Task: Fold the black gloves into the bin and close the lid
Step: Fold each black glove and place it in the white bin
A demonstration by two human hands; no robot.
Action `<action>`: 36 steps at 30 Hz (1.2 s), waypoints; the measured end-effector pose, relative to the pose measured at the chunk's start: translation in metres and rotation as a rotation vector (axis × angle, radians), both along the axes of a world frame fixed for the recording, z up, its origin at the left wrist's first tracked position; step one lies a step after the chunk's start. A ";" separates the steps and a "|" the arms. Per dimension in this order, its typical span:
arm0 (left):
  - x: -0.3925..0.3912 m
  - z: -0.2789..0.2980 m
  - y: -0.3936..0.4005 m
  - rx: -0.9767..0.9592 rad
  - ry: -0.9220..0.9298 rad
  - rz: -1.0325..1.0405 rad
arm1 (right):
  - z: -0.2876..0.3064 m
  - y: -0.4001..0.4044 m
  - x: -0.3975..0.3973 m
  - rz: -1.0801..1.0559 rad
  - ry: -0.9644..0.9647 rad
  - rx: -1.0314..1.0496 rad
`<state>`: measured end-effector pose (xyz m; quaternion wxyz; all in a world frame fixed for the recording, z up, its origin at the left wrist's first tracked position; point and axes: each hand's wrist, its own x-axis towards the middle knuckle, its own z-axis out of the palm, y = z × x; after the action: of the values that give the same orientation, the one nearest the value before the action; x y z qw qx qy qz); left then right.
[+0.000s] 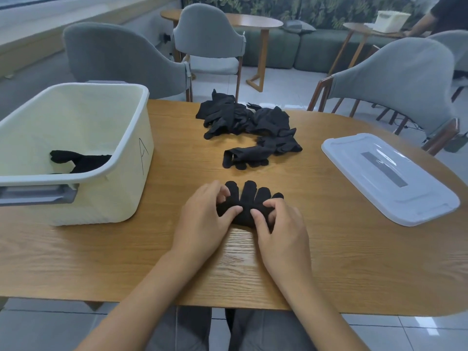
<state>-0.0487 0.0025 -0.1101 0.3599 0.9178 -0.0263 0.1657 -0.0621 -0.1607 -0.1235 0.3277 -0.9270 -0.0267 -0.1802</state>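
Observation:
A black glove (pixel 249 198) lies on the wooden table (pixel 329 249) in front of me, fingers pointing away. My left hand (pixel 205 219) and my right hand (pixel 281 231) both pinch its bunched cuff end. Beyond it lies a single black glove (pixel 253 155), and behind that a heap of black gloves (pixel 243 117). The cream bin (pixel 121 158) stands open at the left, with a folded black glove (pixel 81 160) inside. Its translucent lid (pixel 390 178) lies flat on the table at the right.
Grey upholstered chairs (pixel 395 82) stand around the far side of the table. A person's arm (pixel 428 21) shows at the top right by another table with a white bin. The table's front edge is near my lap.

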 end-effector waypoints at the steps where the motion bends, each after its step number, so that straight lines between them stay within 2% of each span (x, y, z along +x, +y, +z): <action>1: 0.001 -0.001 -0.001 -0.007 -0.019 -0.007 | 0.001 0.001 -0.001 -0.012 -0.024 -0.023; 5: -0.001 -0.007 -0.005 0.012 -0.075 -0.061 | 0.005 0.002 -0.009 0.055 -0.177 -0.165; 9: -0.001 -0.010 -0.004 0.059 -0.110 -0.070 | -0.001 0.004 -0.011 0.189 -0.131 -0.290; 20: -0.027 -0.001 0.011 0.212 -0.034 -0.244 | 0.000 0.003 -0.009 0.215 -0.055 -0.227; 25: -0.034 -0.004 0.021 0.470 -0.149 -0.291 | 0.005 -0.005 -0.016 0.270 0.010 -0.141; 29: -0.032 -0.006 0.022 0.586 -0.227 -0.302 | 0.006 -0.013 -0.024 0.324 0.026 -0.108; 33: -0.030 -0.006 0.025 0.555 -0.222 -0.286 | 0.006 -0.012 -0.027 0.343 -0.042 -0.223; 36: -0.031 -0.003 0.026 0.489 -0.178 -0.278 | 0.008 -0.013 -0.023 0.335 -0.039 -0.210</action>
<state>-0.0796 0.0283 -0.1128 0.1436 0.9467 -0.2223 0.1836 -0.0852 -0.1739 -0.1154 0.2543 -0.9350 -0.2057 -0.1372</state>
